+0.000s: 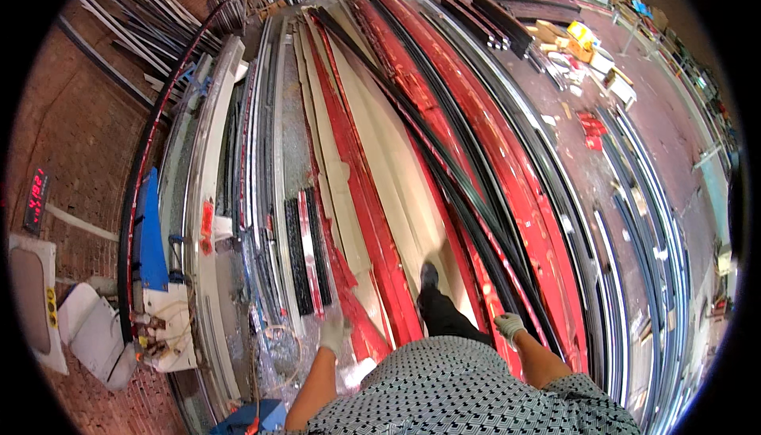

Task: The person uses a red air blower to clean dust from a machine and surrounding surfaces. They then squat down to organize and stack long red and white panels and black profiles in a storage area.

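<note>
My left hand [333, 336], in a pale work glove, hangs low beside the lower end of a red film-wrapped strip [354, 300]. Its fingers are blurred, and I cannot tell how they are set. My right hand [510, 326], gloved too, hovers near long black bars [483, 233] that lie slantwise over red-wrapped lengths [519, 189]. The right fingers look curled in; what they hold, if anything, is hidden. One dark shoe [429, 276] is planted on a long beige sheet [396, 173] between the red strips.
Short black pieces [300, 257] lie left of my feet. Beyond them stand a pale beam [210, 150] and a blue panel [149, 233]. Silvery profiles [662, 221] run along the right. Cartons [583, 43] are heaped at the far right; leaning bars [131, 39] stand far left.
</note>
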A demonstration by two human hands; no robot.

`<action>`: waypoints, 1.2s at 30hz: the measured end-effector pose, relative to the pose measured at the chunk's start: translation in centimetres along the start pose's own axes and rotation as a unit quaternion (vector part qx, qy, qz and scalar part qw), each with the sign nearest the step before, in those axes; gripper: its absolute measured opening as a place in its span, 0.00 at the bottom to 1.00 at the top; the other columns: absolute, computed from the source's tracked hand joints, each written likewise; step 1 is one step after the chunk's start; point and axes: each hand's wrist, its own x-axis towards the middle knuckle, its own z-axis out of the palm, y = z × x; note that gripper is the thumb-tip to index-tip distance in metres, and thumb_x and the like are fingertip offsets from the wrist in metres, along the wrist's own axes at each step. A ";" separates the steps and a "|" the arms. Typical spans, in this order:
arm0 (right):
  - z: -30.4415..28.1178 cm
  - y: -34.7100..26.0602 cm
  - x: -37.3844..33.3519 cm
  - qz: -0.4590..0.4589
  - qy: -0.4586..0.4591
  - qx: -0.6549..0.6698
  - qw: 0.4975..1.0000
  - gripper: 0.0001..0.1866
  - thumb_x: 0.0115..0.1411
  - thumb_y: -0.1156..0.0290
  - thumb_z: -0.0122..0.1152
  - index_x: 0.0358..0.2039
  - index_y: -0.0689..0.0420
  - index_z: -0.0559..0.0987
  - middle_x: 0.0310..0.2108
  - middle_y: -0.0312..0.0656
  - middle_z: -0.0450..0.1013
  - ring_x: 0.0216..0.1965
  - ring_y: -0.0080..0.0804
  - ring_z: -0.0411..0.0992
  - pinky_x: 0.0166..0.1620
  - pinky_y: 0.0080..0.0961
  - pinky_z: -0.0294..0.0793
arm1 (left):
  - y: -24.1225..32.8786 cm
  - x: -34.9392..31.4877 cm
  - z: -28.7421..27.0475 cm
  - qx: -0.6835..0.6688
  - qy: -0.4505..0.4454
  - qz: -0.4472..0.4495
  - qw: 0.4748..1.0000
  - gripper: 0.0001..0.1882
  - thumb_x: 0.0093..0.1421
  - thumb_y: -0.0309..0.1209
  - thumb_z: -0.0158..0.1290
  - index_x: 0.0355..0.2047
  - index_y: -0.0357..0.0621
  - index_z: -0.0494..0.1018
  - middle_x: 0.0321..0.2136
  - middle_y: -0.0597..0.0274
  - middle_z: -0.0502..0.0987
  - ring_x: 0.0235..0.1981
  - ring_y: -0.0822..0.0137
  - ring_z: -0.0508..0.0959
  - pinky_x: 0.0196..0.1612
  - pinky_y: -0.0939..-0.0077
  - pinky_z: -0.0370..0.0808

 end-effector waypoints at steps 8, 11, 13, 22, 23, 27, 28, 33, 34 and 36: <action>0.6 -31.2 13.3 -0.115 -0.003 -0.074 0.991 0.20 0.53 0.59 0.57 0.39 0.63 0.81 0.31 0.49 0.79 0.34 0.35 0.77 0.41 0.31 0.74 | 1.4 4.7 -3.7 -0.112 0.080 -0.301 0.944 0.18 0.64 0.43 0.46 0.38 0.40 0.73 0.31 0.53 0.78 0.30 0.55 0.80 0.33 0.59 0.77; 1.4 -42.2 18.0 -0.162 -0.041 -0.018 0.986 0.21 0.56 0.57 0.56 0.41 0.61 0.81 0.32 0.48 0.79 0.35 0.35 0.77 0.43 0.29 0.74 | 6.4 10.4 -3.4 -0.199 0.123 -0.311 0.921 0.17 0.63 0.42 0.46 0.37 0.39 0.73 0.31 0.52 0.78 0.32 0.52 0.80 0.36 0.54 0.77; 3.6 -49.7 18.3 -0.207 -0.032 -0.035 0.977 0.21 0.56 0.57 0.57 0.41 0.61 0.81 0.33 0.48 0.80 0.36 0.36 0.77 0.43 0.29 0.74 | 9.4 14.6 -3.9 -0.208 0.125 -0.309 0.920 0.17 0.62 0.42 0.46 0.36 0.39 0.73 0.32 0.51 0.78 0.33 0.50 0.80 0.38 0.50 0.77; 9.8 -56.9 28.3 -0.108 0.017 -0.051 0.993 0.21 0.53 0.56 0.57 0.38 0.61 0.82 0.30 0.50 0.79 0.35 0.40 0.78 0.43 0.33 0.74 | 28.6 40.0 -7.4 -0.070 0.024 -0.268 0.961 0.21 0.61 0.46 0.46 0.38 0.38 0.74 0.34 0.53 0.80 0.32 0.54 0.80 0.35 0.57 0.77; 9.2 -53.2 31.8 -0.029 0.025 -0.012 0.999 0.21 0.52 0.56 0.57 0.36 0.61 0.82 0.29 0.50 0.79 0.35 0.41 0.78 0.42 0.33 0.74 | 30.2 44.0 -8.0 -0.094 -0.012 -0.267 0.959 0.22 0.61 0.47 0.46 0.38 0.38 0.74 0.34 0.53 0.80 0.32 0.54 0.80 0.34 0.58 0.78; 13.5 -59.7 30.4 0.127 -0.022 0.143 0.981 0.04 0.57 0.70 0.59 0.27 0.55 0.77 0.17 0.34 0.69 0.17 0.24 0.66 0.20 0.23 0.62 | 43.1 53.8 -15.2 -0.071 0.071 -0.146 0.984 0.18 0.60 0.43 0.48 0.31 0.39 0.73 0.25 0.54 0.78 0.21 0.59 0.77 0.19 0.68 0.69; 12.9 -61.8 29.6 0.106 0.003 0.148 0.983 0.05 0.56 0.69 0.59 0.26 0.55 0.77 0.17 0.34 0.69 0.17 0.23 0.66 0.20 0.23 0.62 | 48.1 56.0 -14.5 -0.054 0.066 -0.139 0.987 0.17 0.60 0.43 0.49 0.31 0.39 0.73 0.25 0.54 0.77 0.21 0.59 0.77 0.19 0.68 0.69; 14.2 -70.4 34.7 0.004 0.062 0.065 0.996 0.08 0.57 0.65 0.59 0.26 0.56 0.78 0.18 0.34 0.70 0.19 0.22 0.67 0.23 0.24 0.64 | 62.6 68.5 -13.3 -0.050 0.034 -0.084 0.995 0.18 0.63 0.43 0.47 0.38 0.40 0.74 0.30 0.55 0.79 0.26 0.61 0.77 0.28 0.68 0.74; 15.2 -72.6 36.6 -0.009 0.055 0.019 0.998 0.14 0.55 0.60 0.58 0.33 0.57 0.80 0.26 0.42 0.75 0.27 0.31 0.72 0.33 0.29 0.69 | 64.2 70.4 -13.7 -0.058 0.033 -0.072 0.995 0.19 0.64 0.44 0.46 0.40 0.40 0.74 0.31 0.55 0.79 0.28 0.61 0.78 0.30 0.67 0.75; 17.2 -79.6 40.1 -0.021 0.036 -0.038 0.998 0.22 0.52 0.54 0.56 0.39 0.57 0.82 0.34 0.50 0.80 0.36 0.40 0.78 0.43 0.33 0.75 | 66.5 74.1 -14.7 -0.057 0.022 -0.057 0.997 0.22 0.65 0.46 0.46 0.43 0.39 0.74 0.34 0.54 0.80 0.30 0.60 0.79 0.33 0.66 0.76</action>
